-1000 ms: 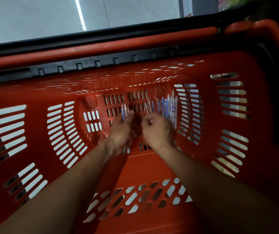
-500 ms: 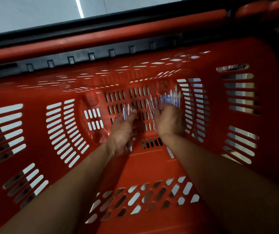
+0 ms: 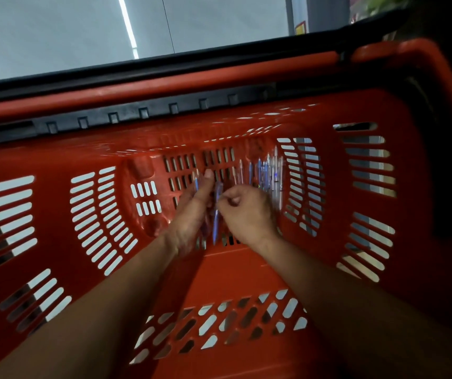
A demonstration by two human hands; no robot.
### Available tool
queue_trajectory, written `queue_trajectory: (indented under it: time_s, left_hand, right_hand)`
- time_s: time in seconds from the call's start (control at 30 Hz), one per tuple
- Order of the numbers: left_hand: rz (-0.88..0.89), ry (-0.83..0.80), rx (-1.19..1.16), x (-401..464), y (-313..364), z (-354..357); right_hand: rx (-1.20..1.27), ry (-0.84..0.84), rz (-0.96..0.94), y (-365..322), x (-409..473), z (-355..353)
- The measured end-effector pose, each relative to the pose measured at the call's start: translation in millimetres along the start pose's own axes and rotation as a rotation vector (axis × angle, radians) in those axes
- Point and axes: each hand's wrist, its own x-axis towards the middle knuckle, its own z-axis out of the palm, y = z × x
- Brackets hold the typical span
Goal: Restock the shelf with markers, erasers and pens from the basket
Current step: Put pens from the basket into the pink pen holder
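Observation:
Both my hands reach deep into a red plastic basket [image 3: 55, 269] with slotted walls. My left hand [image 3: 192, 214] holds a small bunch of blue-and-clear pens against its palm, thumb up along them. My right hand [image 3: 246, 212] pinches one blue pen [image 3: 216, 214] between thumb and fingers, right beside the left hand. Several more blue and clear pens [image 3: 269, 170] lie on the basket floor at the far right, just beyond my right hand. The picture is motion-blurred.
The basket has a black rim strip [image 3: 142, 113] and a black handle bar [image 3: 164, 69] along its far side. Pale floor [image 3: 69, 31] shows beyond it. A dark area lies to the right of the basket.
My right hand drew back from the pile at the far right and now brings one blue pen over to my left hand. The left hand stayed in place with its pens.

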Motion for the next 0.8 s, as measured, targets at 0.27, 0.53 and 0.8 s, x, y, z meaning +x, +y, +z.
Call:
queue_trajectory:
  time_s: [0.27, 0.53, 0.8]
  left_hand:
    - [-0.071, -0.019, 0.032, -3.9, -6.1, 5.6]
    - [-0.097, 0.027, 0.076, -0.8, -9.0, -0.1]
    - [-0.116, 0.044, 0.079, -4.4, -11.9, -3.1]
  right_hand:
    - [0.086, 0.11, 0.082, 3.1, 1.9, -10.2]
    - [-0.322, 0.256, 0.478, 16.4, 33.4, -29.4]
    - [-0.182, 0.24, 0.519, 6.4, 32.0, -31.1]
